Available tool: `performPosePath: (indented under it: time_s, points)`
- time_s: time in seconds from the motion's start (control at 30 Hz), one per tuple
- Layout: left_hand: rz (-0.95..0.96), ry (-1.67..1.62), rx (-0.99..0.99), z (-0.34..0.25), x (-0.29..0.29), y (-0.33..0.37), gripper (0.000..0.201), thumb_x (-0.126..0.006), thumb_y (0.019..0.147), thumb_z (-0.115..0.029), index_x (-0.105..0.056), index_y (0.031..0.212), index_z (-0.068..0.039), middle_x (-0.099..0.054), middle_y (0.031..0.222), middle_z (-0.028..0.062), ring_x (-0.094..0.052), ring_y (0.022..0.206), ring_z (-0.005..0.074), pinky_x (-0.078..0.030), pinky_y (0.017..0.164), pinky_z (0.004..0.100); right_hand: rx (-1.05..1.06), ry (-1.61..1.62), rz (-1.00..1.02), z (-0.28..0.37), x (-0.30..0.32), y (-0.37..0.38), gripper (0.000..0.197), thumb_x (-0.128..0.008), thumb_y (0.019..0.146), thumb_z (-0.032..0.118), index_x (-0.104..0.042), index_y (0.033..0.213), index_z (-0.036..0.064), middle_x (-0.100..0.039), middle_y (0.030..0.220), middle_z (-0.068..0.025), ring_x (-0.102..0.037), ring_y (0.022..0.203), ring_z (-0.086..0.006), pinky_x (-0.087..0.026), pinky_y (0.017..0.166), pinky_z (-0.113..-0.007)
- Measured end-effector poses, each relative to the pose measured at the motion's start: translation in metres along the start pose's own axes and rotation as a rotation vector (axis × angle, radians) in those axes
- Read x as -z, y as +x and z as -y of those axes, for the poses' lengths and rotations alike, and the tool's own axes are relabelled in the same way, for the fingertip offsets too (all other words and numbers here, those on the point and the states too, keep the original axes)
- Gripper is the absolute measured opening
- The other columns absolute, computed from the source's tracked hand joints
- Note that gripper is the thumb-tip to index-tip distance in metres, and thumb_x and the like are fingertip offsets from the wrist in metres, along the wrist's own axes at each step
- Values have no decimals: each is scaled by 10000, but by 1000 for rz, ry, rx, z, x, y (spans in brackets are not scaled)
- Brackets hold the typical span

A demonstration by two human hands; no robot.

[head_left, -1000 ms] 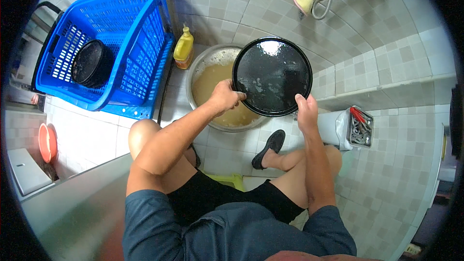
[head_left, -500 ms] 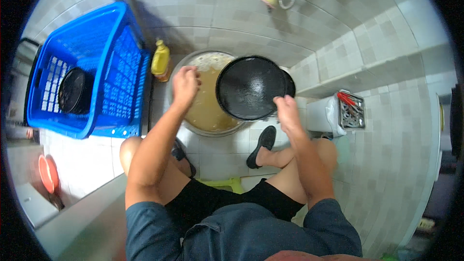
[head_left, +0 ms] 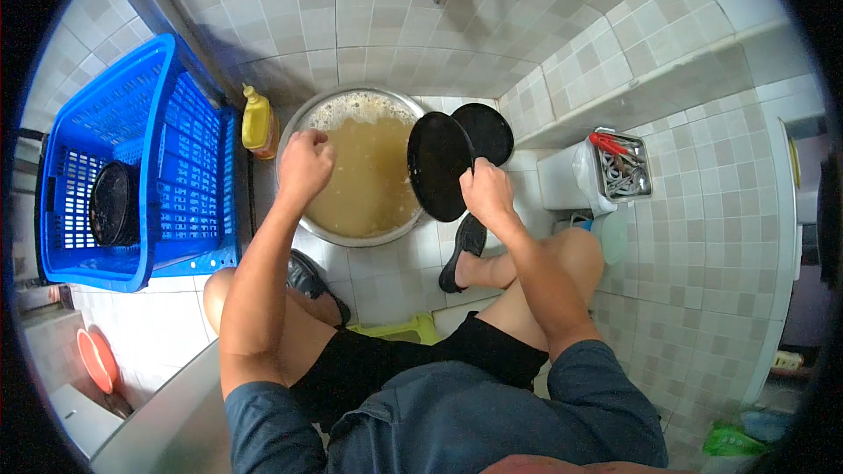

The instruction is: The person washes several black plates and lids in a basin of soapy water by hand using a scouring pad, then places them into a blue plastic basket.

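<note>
My right hand (head_left: 487, 191) grips the rim of a black round pan (head_left: 439, 165), which stands tilted over the right edge of a wide metal basin (head_left: 420, 226). Cloudy brownish water with foam at the far side fills the basin. Another black round pan (head_left: 488, 132) rests behind the held one, to the right of the basin. Above the basin's left rim, my left hand (head_left: 309, 165) is closed; whatever its curled fingers may hold is hidden.
A blue plastic basket (head_left: 158, 140) at the left holds black round pans (head_left: 114, 204). Beside the basin stands a yellow bottle (head_left: 257, 123). On the right, a tray of metal utensils (head_left: 625, 171) with red handles sits near the tiled wall (head_left: 606, 53). An orange basin (head_left: 97, 360) lies lower left.
The held pan has turned from nearly face-up to a steeper tilt, uncovering more of the pan behind it. My left hand stays over the basin's left side. The whole view has shifted slightly.
</note>
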State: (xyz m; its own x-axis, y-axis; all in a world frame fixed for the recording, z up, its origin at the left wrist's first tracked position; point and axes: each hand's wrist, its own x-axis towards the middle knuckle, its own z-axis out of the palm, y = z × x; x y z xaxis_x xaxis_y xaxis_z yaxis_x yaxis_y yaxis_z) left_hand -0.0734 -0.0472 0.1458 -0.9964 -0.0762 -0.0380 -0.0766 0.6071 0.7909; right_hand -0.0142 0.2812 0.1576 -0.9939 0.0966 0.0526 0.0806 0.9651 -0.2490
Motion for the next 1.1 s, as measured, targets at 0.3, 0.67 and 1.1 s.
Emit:
performPosePath:
  time_s: [0.3, 0.67, 1.1]
  points:
    - [172, 648, -156, -18, -7, -16, 493, -693, 839, -382, -638, 1195, -47, -530, 1290, 236, -499, 1234, 400, -459, 996, 484, -495, 398, -78, -102, -50, 43, 276, -555, 848, 207, -628, 858, -59, -623, 744, -215, -615, 695, -393, -472, 610, -494]
    - [230, 508, -258, -17, 3, -18, 435, -679, 842, -296, -646, 1129, 30, -621, 1170, 250, -584, 1091, 417, -474, 964, 462, -1373, 1554, -216, -164, -158, 61, 224, -557, 891, 227, -504, 1048, 77, -547, 798, -130, -462, 514, -201, -336, 433, -329]
    - [373, 496, -152, -17, -15, -14, 357, -670, 846, -245, -653, 1070, 33, -639, 1101, 243, -603, 1050, 411, -493, 920, 453, -1401, 1508, -321, -196, -233, 84, 196, -583, 915, 229, -533, 1025, 75, -531, 822, -82, -514, 621, -217, -397, 493, -372]
